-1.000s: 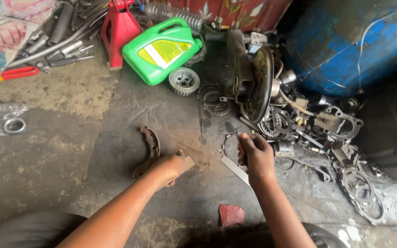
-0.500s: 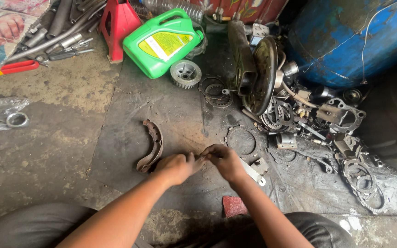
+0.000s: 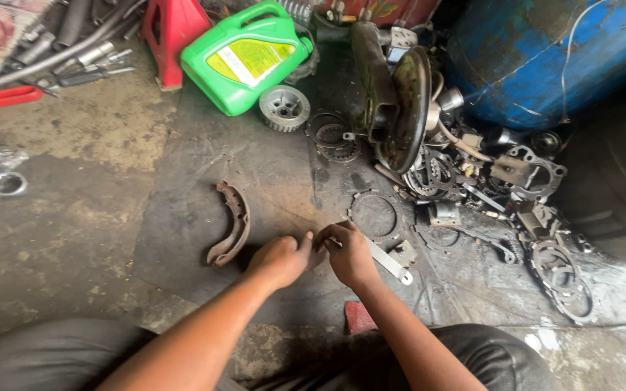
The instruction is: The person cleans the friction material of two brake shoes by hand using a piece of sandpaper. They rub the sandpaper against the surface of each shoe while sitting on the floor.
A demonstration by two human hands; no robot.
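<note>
Down on the oily concrete floor [image 3: 182,217], the left hand [image 3: 280,259] and right hand [image 3: 349,253] meet fingertip to fingertip, pinching the near end of a flat grey metal strip [image 3: 389,262] whose long axis runs diagonally away to the lower right, beside a rusty curved brake shoe [image 3: 232,223].

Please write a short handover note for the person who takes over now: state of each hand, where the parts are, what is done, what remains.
Left hand: closed, knuckles up, fingertips meeting the right hand; what it pinches is hidden.
Right hand: fingers curled at the near end of the flat silver metal bar, which lies on the dark oily floor.
Curved rusty brake shoe: on the floor, just left of the left hand, untouched.
Thin notched metal ring: flat, beyond the right hand.
Done and remaining: cannot be judged from this view.
</note>
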